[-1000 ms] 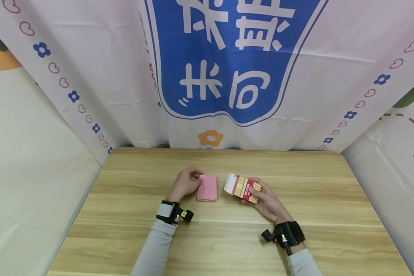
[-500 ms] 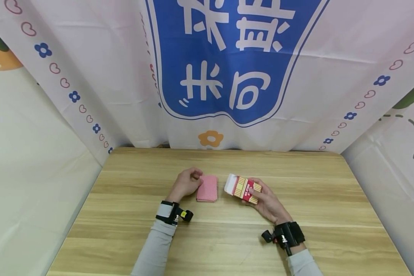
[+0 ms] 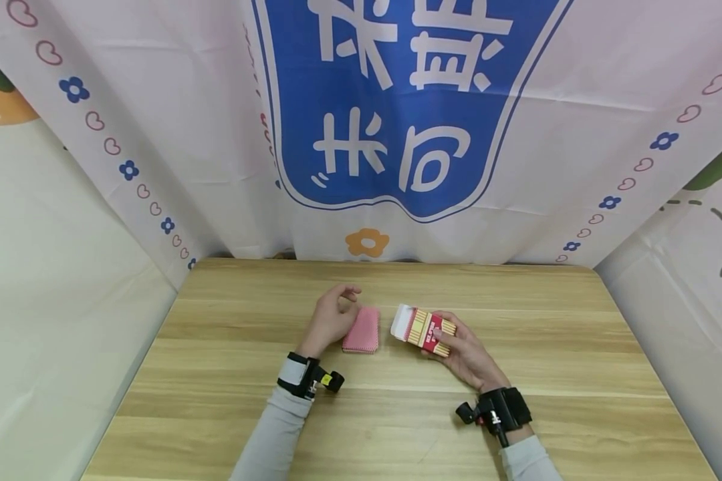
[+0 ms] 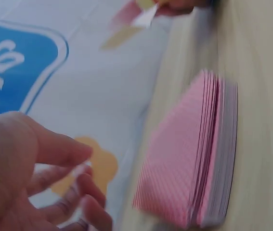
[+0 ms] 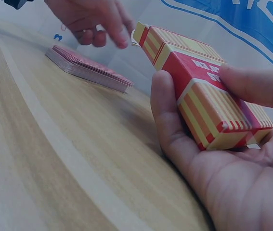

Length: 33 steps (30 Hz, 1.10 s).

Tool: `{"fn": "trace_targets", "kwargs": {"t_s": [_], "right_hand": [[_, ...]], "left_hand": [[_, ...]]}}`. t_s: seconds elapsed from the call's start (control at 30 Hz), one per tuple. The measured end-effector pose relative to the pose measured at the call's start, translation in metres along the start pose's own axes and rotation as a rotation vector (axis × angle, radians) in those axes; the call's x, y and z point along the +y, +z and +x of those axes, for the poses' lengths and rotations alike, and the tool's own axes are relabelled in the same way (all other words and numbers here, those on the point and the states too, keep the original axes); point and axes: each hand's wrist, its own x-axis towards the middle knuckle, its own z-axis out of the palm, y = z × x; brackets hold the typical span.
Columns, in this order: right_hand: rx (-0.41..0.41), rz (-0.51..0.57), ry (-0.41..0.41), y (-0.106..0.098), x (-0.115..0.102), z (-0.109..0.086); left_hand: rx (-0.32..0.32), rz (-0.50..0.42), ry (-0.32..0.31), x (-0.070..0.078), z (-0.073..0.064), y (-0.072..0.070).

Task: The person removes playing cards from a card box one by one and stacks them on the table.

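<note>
A deck of playing cards with pink patterned backs lies stacked on the wooden table. Just above its upper left corner hovers my left hand, its fingers loosely bent. Nothing shows between thumb and fingers in the left wrist view, where the hand is apart from the cards. My right hand grips a red and yellow striped card box, thumb on top and fingers round the side. The box's white flap stands open toward the deck. Whether anything is inside the box is hidden.
The wooden tabletop stretches around both hands. Behind its far edge hangs a white cloth with a blue sign and an orange flower. More pale cloth walls off the left and right sides.
My left hand has lifted off the deck's upper left corner, where its thumb lay, and shifted slightly right and away from me. The right hand and card box have barely moved.
</note>
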Motion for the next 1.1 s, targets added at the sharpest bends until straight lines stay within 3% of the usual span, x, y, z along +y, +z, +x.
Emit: {"fn": "trace_targets", "kwargs": {"t_s": [0.17, 0.37, 0.47, 0.73, 1.1], "right_hand": [[-0.017, 0.005, -0.011, 0.0, 0.001, 0.0], [-0.006, 0.011, 0.001, 0.001, 0.0, -0.001], [-0.007, 0.004, 0.003, 0.001, 0.001, -0.001], [-0.035, -0.038, -0.01, -0.001, 0.0, 0.0], [-0.055, -0.07, -0.011, 0.0, -0.001, -0.001]], "left_hand": [[-0.01, -0.048, 0.193, 0.014, -0.006, 0.016], [-0.1, -0.07, 0.275, 0.026, -0.016, 0.037], [-0.128, -0.014, 0.28, 0.028, -0.019, 0.045], [-0.152, 0.09, 0.217, 0.029, -0.022, 0.053], [-0.161, 0.136, 0.159, 0.03, -0.025, 0.056]]}}
